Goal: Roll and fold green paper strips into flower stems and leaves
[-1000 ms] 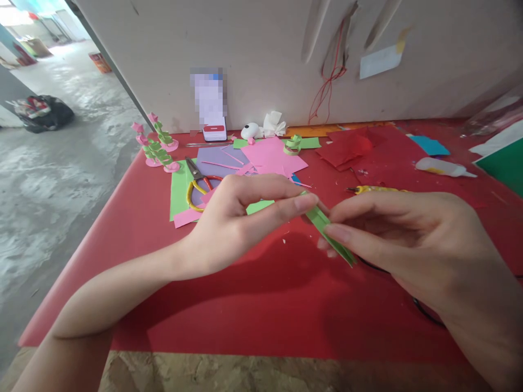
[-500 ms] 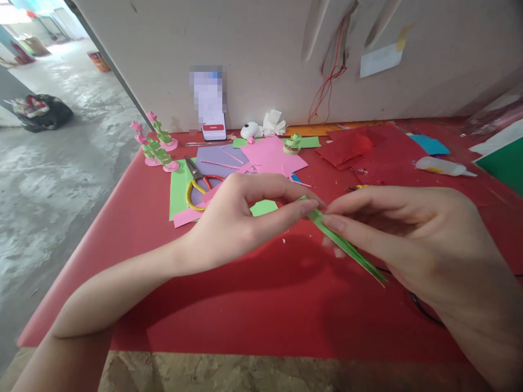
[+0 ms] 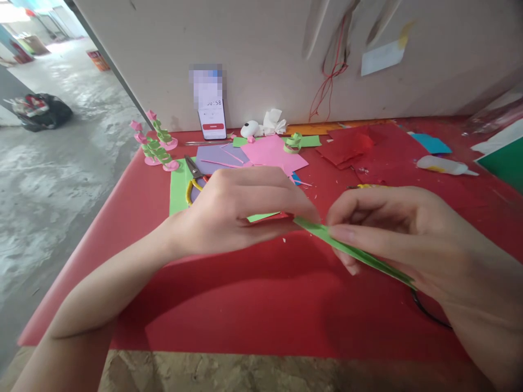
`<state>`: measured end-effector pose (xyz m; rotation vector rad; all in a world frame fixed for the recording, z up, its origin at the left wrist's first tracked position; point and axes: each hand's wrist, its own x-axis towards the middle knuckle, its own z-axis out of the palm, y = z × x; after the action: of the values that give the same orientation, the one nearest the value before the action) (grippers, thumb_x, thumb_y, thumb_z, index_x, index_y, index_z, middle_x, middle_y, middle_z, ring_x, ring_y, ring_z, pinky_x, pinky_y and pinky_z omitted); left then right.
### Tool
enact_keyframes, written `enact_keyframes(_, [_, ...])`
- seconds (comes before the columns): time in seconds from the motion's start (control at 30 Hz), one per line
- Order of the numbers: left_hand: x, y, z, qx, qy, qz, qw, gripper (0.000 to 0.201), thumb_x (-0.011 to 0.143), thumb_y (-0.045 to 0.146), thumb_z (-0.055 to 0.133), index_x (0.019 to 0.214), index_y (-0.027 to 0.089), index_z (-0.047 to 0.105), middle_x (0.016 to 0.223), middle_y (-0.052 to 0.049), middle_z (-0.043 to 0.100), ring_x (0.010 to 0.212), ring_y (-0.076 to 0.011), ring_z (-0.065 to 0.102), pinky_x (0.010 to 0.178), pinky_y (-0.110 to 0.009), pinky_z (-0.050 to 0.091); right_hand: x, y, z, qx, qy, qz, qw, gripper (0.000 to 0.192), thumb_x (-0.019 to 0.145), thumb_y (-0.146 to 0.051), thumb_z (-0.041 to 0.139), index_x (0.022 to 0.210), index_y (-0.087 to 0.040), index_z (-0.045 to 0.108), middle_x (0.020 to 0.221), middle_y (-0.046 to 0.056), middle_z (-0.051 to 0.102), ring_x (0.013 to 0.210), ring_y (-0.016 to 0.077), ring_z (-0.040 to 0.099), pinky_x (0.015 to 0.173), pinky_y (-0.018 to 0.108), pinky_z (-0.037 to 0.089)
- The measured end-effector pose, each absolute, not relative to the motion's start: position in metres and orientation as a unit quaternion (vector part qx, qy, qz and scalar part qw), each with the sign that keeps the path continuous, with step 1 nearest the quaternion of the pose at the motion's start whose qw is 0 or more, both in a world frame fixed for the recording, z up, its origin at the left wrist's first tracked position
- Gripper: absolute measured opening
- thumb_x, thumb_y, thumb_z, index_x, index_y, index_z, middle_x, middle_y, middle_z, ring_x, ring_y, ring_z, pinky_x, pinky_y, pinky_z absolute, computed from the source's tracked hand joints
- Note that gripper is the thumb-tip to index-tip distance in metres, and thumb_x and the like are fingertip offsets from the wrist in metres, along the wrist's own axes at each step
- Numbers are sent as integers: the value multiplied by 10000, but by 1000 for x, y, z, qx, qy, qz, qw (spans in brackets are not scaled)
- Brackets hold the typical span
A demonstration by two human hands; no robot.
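Note:
A long folded green paper strip (image 3: 359, 255) runs from the centre toward the lower right, just above the red table (image 3: 245, 294). My left hand (image 3: 241, 209) pinches its near-left end, palm down. My right hand (image 3: 392, 231) grips the strip further along, between thumb and fingers. The strip's far right end shows below my right palm.
Behind my hands lie pink, purple and green paper sheets (image 3: 269, 152), yellow-handled scissors (image 3: 194, 177), pink-and-green paper trees (image 3: 157, 147), a curled green strip (image 3: 293, 143), a phone (image 3: 212, 117) against the wall, red paper (image 3: 355, 144), a glue bottle (image 3: 443, 165) and a black cable (image 3: 429, 313).
The green strip has lengthened and flattened toward the lower right as my right hand slid along it. My left hand turned palm down and lowered slightly.

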<state>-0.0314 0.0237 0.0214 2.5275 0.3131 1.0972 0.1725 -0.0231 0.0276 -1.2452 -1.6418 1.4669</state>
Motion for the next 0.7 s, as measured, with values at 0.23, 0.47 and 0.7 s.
enact_keyframes(0.23, [-30, 27, 21, 894, 83, 399, 186, 194, 815, 177, 553, 680, 250, 672, 773, -15, 734, 669, -123, 653, 644, -260, 519, 175, -23, 29, -467, -617, 571, 276, 181, 747, -346, 647, 646, -204, 599, 485, -20, 568, 427, 78, 507, 379, 177, 355])
enact_keyframes(0.47, [-31, 28, 20, 902, 61, 411, 120, 197, 831, 170, 526, 737, 248, 681, 787, -15, 737, 703, -132, 666, 697, -266, 543, 174, -22, 27, -464, -592, 599, 274, 152, 727, -312, 669, 643, -212, 592, 492, -26, 576, 426, 85, 521, 397, 182, 406])
enact_keyframes(0.7, [-33, 29, 15, 906, 48, 415, 62, 197, 825, 86, 520, 802, 208, 674, 834, -45, 711, 752, -137, 648, 724, -285, 539, 173, -22, 25, -441, -567, 638, 278, 58, 745, -254, 665, 706, -226, 632, 550, -35, 628, 471, 82, 575, 451, 163, 471])
